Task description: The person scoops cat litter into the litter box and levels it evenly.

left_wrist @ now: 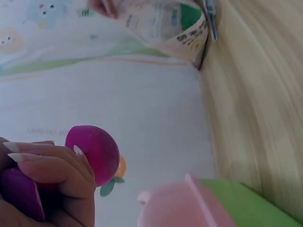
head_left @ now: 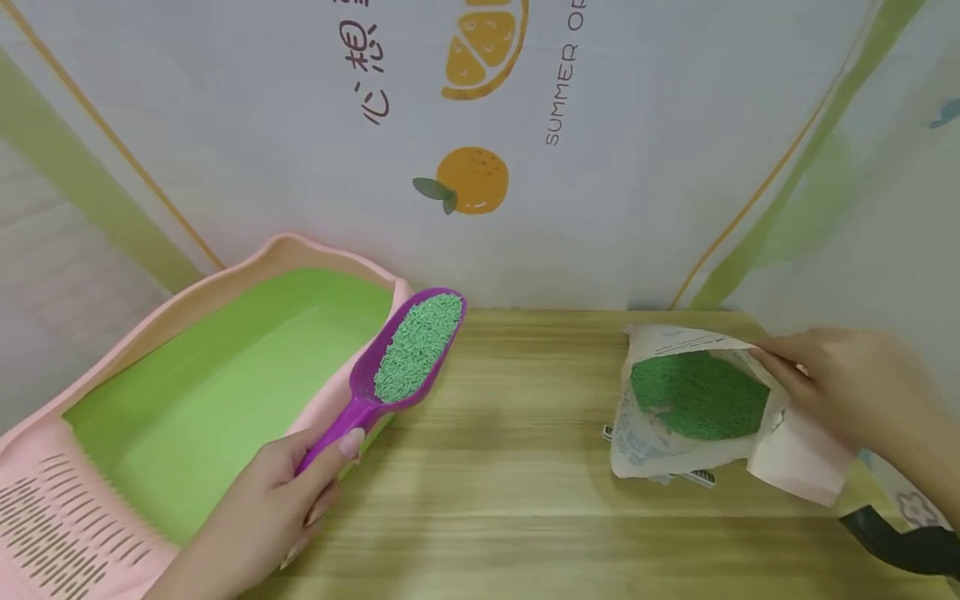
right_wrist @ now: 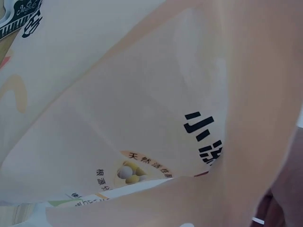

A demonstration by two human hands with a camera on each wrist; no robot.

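My left hand (head_left: 262, 500) grips the handle of a purple litter scoop (head_left: 358, 410), its bowl heaped with green litter pellets (head_left: 418, 346). The scoop is held beside the right rim of a pink and green litter box (head_left: 232, 400). In the left wrist view, curled fingers (left_wrist: 57, 165) wrap the purple handle. At the right, my right hand (head_left: 840, 375) pinches the rim of an opened white and pink litter bag (head_left: 667, 462), with green pellets inside. The bag's printed side (right_wrist: 118, 118) fills most of the right wrist view and hides most of that hand.
A wooden tabletop (head_left: 495, 483) lies between box and bag. Behind it hangs a white printed sheet (head_left: 585, 225). A black strap-like piece (head_left: 907, 542) is at the lower right. A slotted pink section (head_left: 67, 517) forms the litter box's near end.
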